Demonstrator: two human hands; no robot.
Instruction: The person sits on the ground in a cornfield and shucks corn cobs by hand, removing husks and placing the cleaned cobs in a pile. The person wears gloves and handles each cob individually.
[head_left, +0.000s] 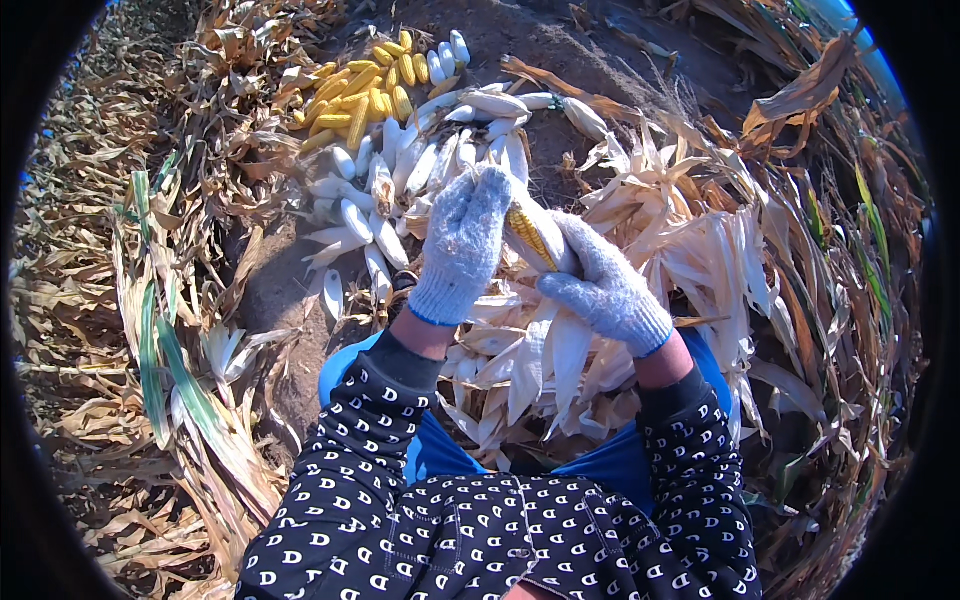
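Both my hands wear grey knitted work gloves and hold one maize ear (531, 234) between them. Yellow kernels show where its pale dry husk is parted, and loose husk leaves hang below. My left hand (469, 225) grips the ear's upper end, its fingers hiding the tip. My right hand (600, 281) is closed around the lower part, thumb and fingers on the husk. Just beyond my hands lies a heap of white maize ears (424, 166), some partly in husk. Behind them, at the upper left, is a pile of yellow maize ears (360, 94).
Stripped pale husks (694, 247) are heaped to the right, with more husks (487, 341) beneath my hands. Dry maize stalks and leaves (150, 247) cover the ground at left, and others stand along the right (832, 247). Bare soil (289, 277) shows left of the ears.
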